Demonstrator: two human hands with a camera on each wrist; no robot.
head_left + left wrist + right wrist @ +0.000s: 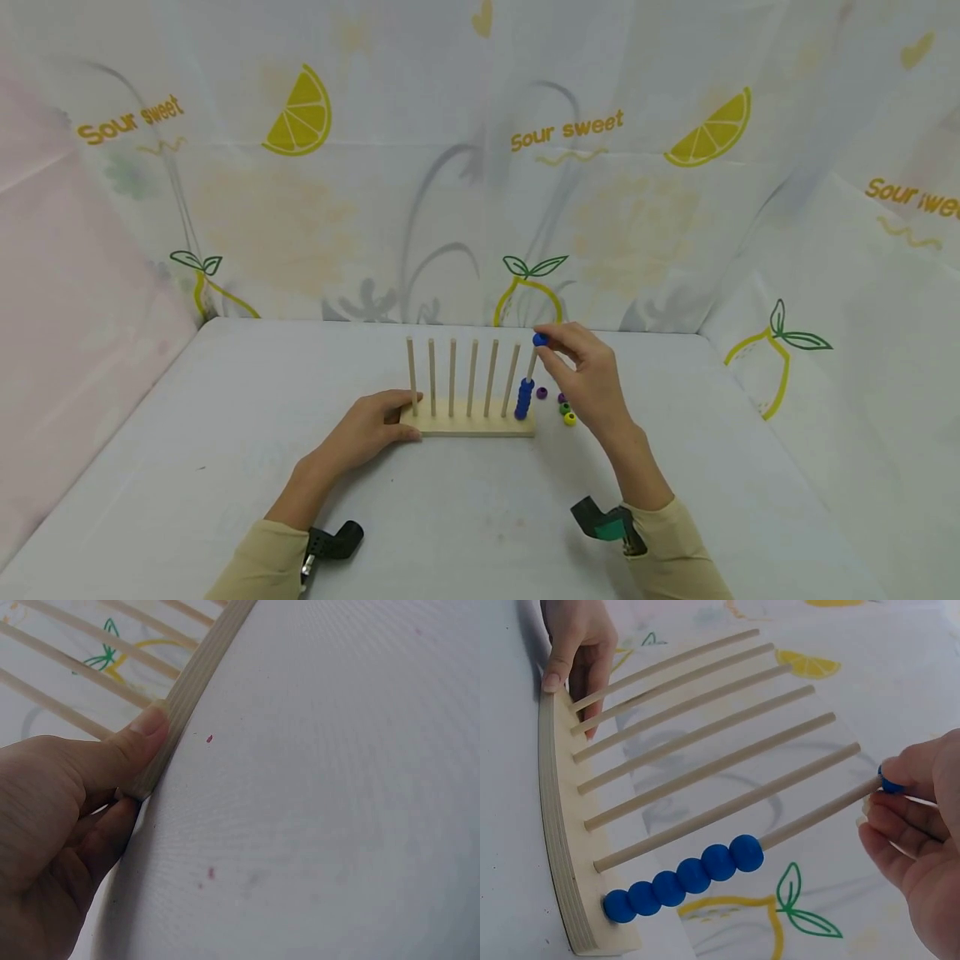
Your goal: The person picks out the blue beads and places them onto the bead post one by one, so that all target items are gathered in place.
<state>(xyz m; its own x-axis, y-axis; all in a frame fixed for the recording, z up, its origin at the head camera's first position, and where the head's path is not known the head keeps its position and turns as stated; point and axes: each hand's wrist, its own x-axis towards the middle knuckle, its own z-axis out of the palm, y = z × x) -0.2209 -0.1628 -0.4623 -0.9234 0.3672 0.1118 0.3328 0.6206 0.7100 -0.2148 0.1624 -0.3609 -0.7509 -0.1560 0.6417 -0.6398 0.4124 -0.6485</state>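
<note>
A pale wooden base with a row of several upright pegs stands on the table. My left hand grips the base's left end, thumb on the near edge, as the left wrist view also shows. Several blue beads are stacked on the rightmost peg. At that peg's top, my right hand pinches one more blue bead between thumb and finger. In the right wrist view the bead meets the peg's tip; fingers partly hide it. The other pegs carry no beads.
Right of the base, by my right hand, lie loose beads: a purple one, a green one and a yellow one, with another purple bead partly hidden. A printed cloth hangs behind the white table.
</note>
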